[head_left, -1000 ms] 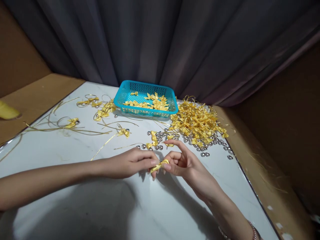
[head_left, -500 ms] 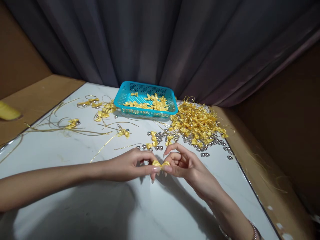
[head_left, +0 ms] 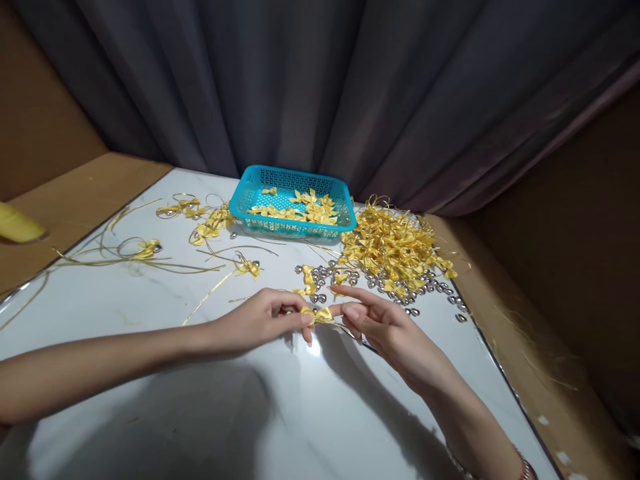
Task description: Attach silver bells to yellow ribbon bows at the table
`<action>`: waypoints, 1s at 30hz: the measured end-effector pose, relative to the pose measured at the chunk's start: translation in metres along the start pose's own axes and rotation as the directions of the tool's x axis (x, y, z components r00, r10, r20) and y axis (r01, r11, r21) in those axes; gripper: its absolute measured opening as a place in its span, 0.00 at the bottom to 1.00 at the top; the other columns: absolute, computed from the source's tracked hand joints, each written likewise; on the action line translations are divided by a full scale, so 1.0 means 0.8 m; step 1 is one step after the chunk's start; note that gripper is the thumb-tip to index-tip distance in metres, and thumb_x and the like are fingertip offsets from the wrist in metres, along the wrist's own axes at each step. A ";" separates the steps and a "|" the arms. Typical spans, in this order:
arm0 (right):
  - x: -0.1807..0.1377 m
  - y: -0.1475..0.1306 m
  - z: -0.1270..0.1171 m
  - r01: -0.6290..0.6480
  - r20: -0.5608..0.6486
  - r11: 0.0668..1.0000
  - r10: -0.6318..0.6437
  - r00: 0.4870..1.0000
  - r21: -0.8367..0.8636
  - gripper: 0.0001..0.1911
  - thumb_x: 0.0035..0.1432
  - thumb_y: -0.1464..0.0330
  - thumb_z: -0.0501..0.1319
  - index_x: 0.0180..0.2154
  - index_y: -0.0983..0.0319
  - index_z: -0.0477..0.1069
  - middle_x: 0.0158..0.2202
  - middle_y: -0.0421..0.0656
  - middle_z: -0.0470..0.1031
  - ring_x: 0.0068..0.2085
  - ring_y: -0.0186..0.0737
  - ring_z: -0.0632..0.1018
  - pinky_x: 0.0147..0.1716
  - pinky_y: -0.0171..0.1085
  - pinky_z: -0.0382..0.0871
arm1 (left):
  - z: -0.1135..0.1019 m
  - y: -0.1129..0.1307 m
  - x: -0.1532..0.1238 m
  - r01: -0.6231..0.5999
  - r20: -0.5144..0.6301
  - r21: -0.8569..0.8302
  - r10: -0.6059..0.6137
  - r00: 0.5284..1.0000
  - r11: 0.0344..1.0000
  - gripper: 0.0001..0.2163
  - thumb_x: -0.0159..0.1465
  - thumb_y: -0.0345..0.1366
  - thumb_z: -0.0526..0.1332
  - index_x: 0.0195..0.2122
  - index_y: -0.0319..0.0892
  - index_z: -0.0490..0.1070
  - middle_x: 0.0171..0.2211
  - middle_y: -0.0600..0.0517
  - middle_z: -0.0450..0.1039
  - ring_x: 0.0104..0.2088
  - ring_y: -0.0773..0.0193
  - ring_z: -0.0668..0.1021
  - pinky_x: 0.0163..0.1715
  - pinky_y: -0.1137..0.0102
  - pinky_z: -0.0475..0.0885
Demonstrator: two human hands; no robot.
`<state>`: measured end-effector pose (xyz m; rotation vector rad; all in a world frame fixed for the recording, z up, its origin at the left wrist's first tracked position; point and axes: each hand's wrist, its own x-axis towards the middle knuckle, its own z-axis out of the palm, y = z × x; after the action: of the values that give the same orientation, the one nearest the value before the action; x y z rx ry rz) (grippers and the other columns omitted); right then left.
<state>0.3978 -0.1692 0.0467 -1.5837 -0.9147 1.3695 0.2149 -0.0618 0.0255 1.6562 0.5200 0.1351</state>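
Your left hand (head_left: 256, 323) pinches a yellow bow (head_left: 321, 315), apparently to steady it; your right hand (head_left: 387, 328) half-curls at its right, grip unclear

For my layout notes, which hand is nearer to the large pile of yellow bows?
Right. The right hand is on the near side of the pile; the left hand, holding a bow, is farther left.

A dark grey, deeply pleated fabric curtain (head_left: 280, 80), tinged purple toward the right, hangs behind a glossy white, faintly grey-veined, dark-edged worktop (head_left: 320, 420). A plain brown upright left panel (head_left: 40, 87) and a darker brown right panel (head_left: 575, 233) flank it. Light glints on the worktop amid soft shadows.
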 end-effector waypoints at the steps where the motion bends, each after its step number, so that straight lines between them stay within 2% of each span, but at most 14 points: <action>1: 0.000 0.001 0.000 0.025 -0.028 1.000 -0.025 0.999 0.014 0.20 0.55 0.61 0.61 0.48 0.61 0.68 0.34 0.43 0.76 0.27 0.33 0.69 0.30 0.35 0.62 | 0.000 -0.001 0.000 0.007 -0.007 -0.012 -0.008 1.000 1.000 0.13 0.63 0.41 0.56 0.29 0.38 0.74 0.30 0.50 0.75 0.32 0.64 0.73 0.34 0.70 0.63; 4: 0.001 0.003 0.004 0.144 -0.137 0.987 -0.134 0.982 0.067 0.17 0.55 0.61 0.62 0.45 0.61 0.69 0.30 0.42 0.77 0.27 0.34 0.70 0.33 0.36 0.65 | -0.001 -0.002 0.001 0.030 -0.019 -0.044 -0.031 0.999 0.999 0.12 0.62 0.40 0.56 0.29 0.38 0.74 0.30 0.49 0.76 0.31 0.64 0.72 0.32 0.70 0.62; 7: 0.001 0.005 0.008 0.243 -0.233 0.967 -0.219 0.948 0.080 0.10 0.55 0.62 0.64 0.37 0.60 0.73 0.29 0.42 0.78 0.32 0.36 0.75 0.38 0.37 0.67 | -0.002 -0.004 0.001 0.056 -0.016 -0.074 -0.057 0.998 0.996 0.12 0.62 0.40 0.57 0.29 0.38 0.75 0.31 0.49 0.76 0.32 0.63 0.72 0.33 0.70 0.62; 11: -0.005 0.003 0.009 0.268 -0.289 0.963 -0.249 0.924 0.029 0.07 0.52 0.62 0.66 0.30 0.58 0.77 0.30 0.42 0.80 0.37 0.38 0.76 0.39 0.36 0.68 | -0.001 -0.005 0.002 0.093 -0.028 -0.107 -0.097 0.995 0.990 0.12 0.61 0.40 0.58 0.28 0.38 0.75 0.30 0.48 0.76 0.32 0.63 0.72 0.35 0.68 0.63; 14: -0.008 0.000 0.010 0.212 -0.205 0.977 -0.207 0.957 0.005 0.08 0.52 0.61 0.65 0.28 0.58 0.79 0.26 0.41 0.78 0.28 0.34 0.73 0.28 0.33 0.67 | 0.000 -0.005 0.002 0.114 -0.036 -0.169 -0.122 0.992 0.979 0.11 0.60 0.39 0.58 0.28 0.38 0.75 0.30 0.49 0.77 0.32 0.63 0.72 0.35 0.68 0.63; 16: -0.009 -0.002 0.014 0.146 -0.094 0.989 -0.147 0.985 -0.013 0.10 0.52 0.61 0.64 0.28 0.60 0.79 0.20 0.40 0.74 0.19 0.30 0.66 0.19 0.32 0.59 | 0.000 -0.003 0.001 0.118 -0.042 -0.218 -0.131 0.991 0.969 0.11 0.60 0.39 0.58 0.28 0.38 0.75 0.30 0.49 0.76 0.32 0.63 0.71 0.35 0.69 0.63; 18: -0.010 -0.005 0.018 0.085 -0.006 0.996 -0.085 0.996 -0.025 0.09 0.52 0.62 0.63 0.30 0.61 0.79 0.19 0.39 0.73 0.16 0.27 0.60 0.15 0.31 0.54 | 0.000 -0.001 0.000 0.130 -0.048 -0.261 -0.147 0.988 0.957 0.10 0.59 0.39 0.59 0.27 0.39 0.75 0.27 0.51 0.75 0.31 0.64 0.71 0.35 0.70 0.62; 21: -0.012 -0.009 0.024 0.054 0.055 0.998 -0.053 0.997 -0.029 0.09 0.53 0.65 0.62 0.33 0.62 0.77 0.23 0.41 0.75 0.16 0.28 0.66 0.19 0.32 0.61 | -0.001 0.001 -0.002 0.152 -0.053 -0.293 -0.175 0.983 0.944 0.10 0.59 0.39 0.60 0.26 0.39 0.75 0.26 0.52 0.73 0.29 0.65 0.70 0.34 0.70 0.62; 23: -0.015 -0.010 0.026 0.072 0.062 0.996 -0.068 0.996 -0.055 0.08 0.54 0.65 0.61 0.31 0.63 0.76 0.24 0.42 0.76 0.19 0.30 0.71 0.22 0.33 0.66 | -0.002 0.003 -0.003 0.161 -0.060 -0.291 -0.186 0.981 0.943 0.11 0.58 0.40 0.61 0.26 0.38 0.75 0.26 0.52 0.73 0.30 0.65 0.71 0.34 0.70 0.62; 26: -0.019 -0.010 0.025 0.136 0.033 0.969 -0.132 0.991 -0.206 0.07 0.54 0.67 0.61 0.28 0.62 0.75 0.24 0.42 0.77 0.22 0.34 0.74 0.24 0.34 0.68 | -0.003 0.006 -0.004 0.171 -0.069 -0.284 -0.198 0.978 0.943 0.11 0.58 0.41 0.61 0.27 0.38 0.76 0.27 0.51 0.74 0.31 0.64 0.71 0.34 0.70 0.62; 30: -0.023 -0.008 0.023 0.223 0.011 0.876 -0.241 0.970 -0.427 0.08 0.55 0.70 0.60 0.30 0.59 0.79 0.26 0.41 0.79 0.26 0.37 0.76 0.27 0.36 0.68 | -0.003 0.010 -0.007 0.168 -0.029 -0.309 -0.186 0.982 0.936 0.10 0.58 0.39 0.61 0.29 0.39 0.78 0.30 0.50 0.76 0.33 0.63 0.72 0.37 0.70 0.62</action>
<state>0.3768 -0.1810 0.0583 -1.7430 -1.4016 1.0041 0.2112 -0.0621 0.0344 1.2996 0.6563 0.1239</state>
